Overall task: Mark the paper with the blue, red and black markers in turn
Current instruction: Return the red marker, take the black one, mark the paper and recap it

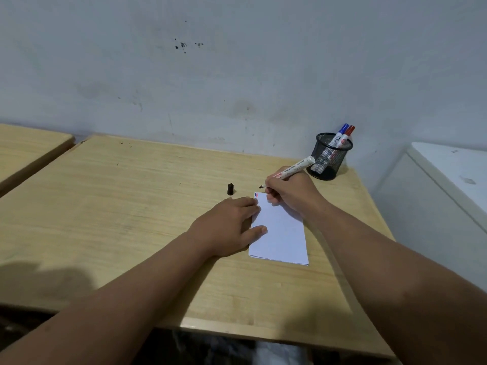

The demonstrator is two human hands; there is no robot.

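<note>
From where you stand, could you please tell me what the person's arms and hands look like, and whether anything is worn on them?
Both forearms are bare: no sleeves reach into view. The left hand and the right hand wear no gloves, and no rings, watch or bracelets show on either wrist.

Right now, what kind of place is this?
Probably a plain study or office desk: a wooden table against a scuffed wall, a mesh pen cup holding markers, and paper being marked.

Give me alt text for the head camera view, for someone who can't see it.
The right hand holds an uncapped black marker above the far corner of a white paper the left hand steadies. Its cap stands nearby; blue and red markers sit in a mesh cup.
</note>
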